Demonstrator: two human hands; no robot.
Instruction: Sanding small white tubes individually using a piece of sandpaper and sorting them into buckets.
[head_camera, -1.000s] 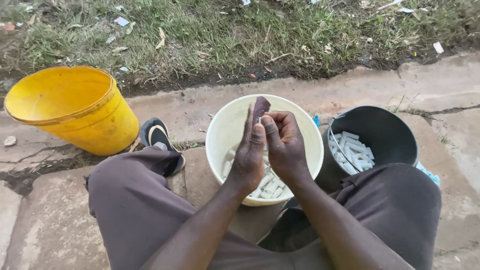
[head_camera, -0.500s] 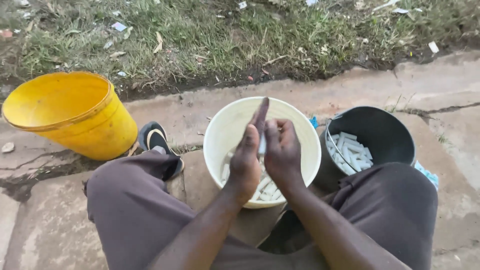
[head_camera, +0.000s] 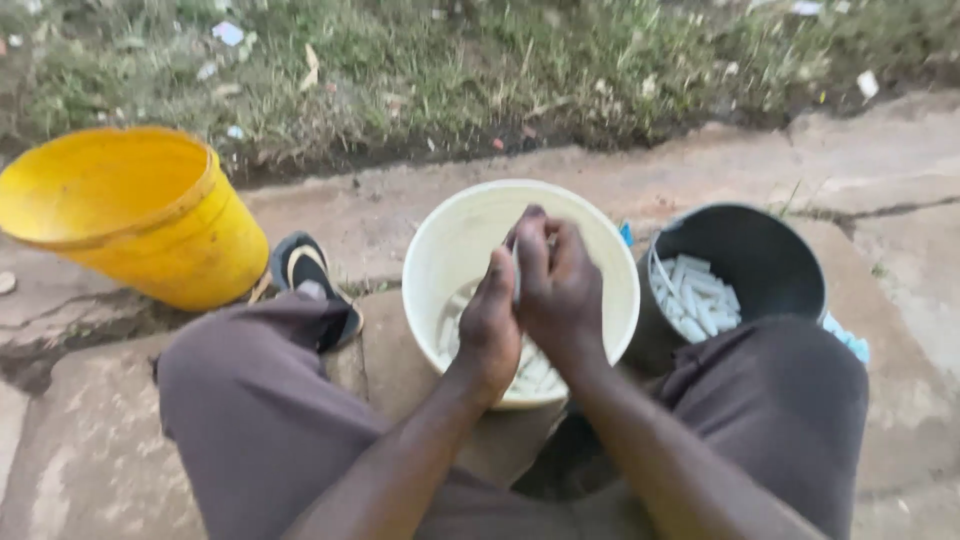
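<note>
Head view, person seated on a stone pavement with knees apart. The left hand (head_camera: 492, 315) and right hand (head_camera: 556, 285) are pressed palm to palm above the cream bucket (head_camera: 455, 235), closed narrowly around a small pale stick (head_camera: 517, 275) of which only a thin edge shows between the palms. Compared with a second earlier, the hands have dropped lower over the bucket and the right hand has slid forward over the left; the stick, whose tip then stood well clear above the fingers, is now almost wholly hidden. The frame is blurred at the hands, consistent with a quick rubbing stroke in progress. Judged from this, the rolling of the stick between the palms is under way, not finished, and the piece has not been let go.

More pale sticks lie in the bottom of the cream bucket and in the black bucket (head_camera: 760, 250) just to its right. A yellow bucket (head_camera: 130, 215) stands tilted at far left, a dark shoe (head_camera: 310, 285) beside it; grass (head_camera: 480, 70) borders the far side.
</note>
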